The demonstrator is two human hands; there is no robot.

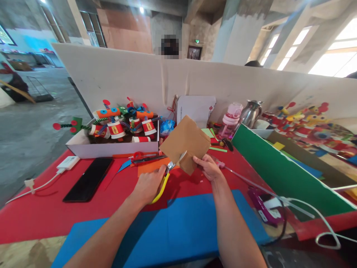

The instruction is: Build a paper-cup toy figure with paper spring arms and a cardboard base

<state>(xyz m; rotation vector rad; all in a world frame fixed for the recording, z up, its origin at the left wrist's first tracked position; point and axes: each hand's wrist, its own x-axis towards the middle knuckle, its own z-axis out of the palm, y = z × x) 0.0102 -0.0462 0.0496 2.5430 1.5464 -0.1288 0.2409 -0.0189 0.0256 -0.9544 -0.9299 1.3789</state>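
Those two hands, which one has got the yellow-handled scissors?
The left hand, on the picture's left side: it grips the yellow-handled scissors. The right hand has no scissors; it holds the brown cardboard instead.

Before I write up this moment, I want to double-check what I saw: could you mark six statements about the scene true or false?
1. The left hand holds the yellow-handled scissors. True.
2. The right hand is empty. False: it grips brown cardboard.
3. The white box holds paper-cup figures. True.
4. The black phone leans against the white box. False: it lies flat on the red table covering.
5. A metal jug stands beside the pink bottle. True.
6. The pink bottle stands inside the white box. False: it stands outside, to the box's right.
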